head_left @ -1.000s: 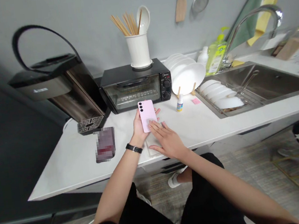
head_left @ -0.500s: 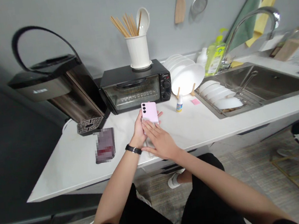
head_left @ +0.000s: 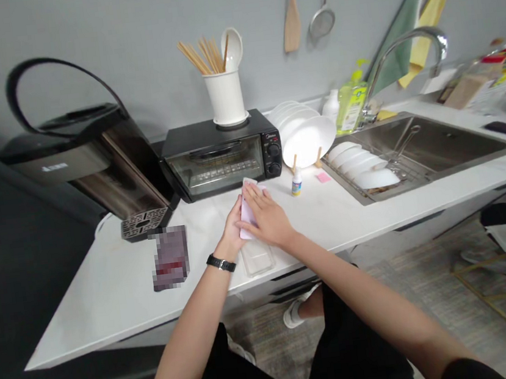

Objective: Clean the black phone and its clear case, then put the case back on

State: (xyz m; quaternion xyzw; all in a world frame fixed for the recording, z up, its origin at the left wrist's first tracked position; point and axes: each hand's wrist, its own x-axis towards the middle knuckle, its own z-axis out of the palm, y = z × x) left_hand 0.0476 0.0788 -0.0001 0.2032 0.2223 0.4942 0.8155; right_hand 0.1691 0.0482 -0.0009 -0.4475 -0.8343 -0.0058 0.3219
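From my feed, far left on the worktop [head_left: 109,293]: a black dispenser [head_left: 69,160] w/ its drip tray [head_left: 144,222], and nearer the front edge a dark flat item [head_left: 171,265], blurred, can't tell what it is. Mid-frame, the left hand [head_left: 232,232], watch [head_left: 221,263] on the wrist, has its fingers clenched round the left edge of a pink phone [head_left: 247,216]. The phone is tilted, held just above the worktop in front of the oven [head_left: 219,157]. A clear case [head_left: 258,258] lies flat on the worktop just below both hands, near the front edge, apart from the phone. The right hand [head_left: 270,221] lies over the phone's back, fingers stretched flat & uncurled, touching it, not gripping. Right of that: a small bottle [head_left: 297,182], a pink note [head_left: 323,176], white plates [head_left: 304,137] upright in a rack, then the sink [head_left: 441,145] w/ more plates in it.
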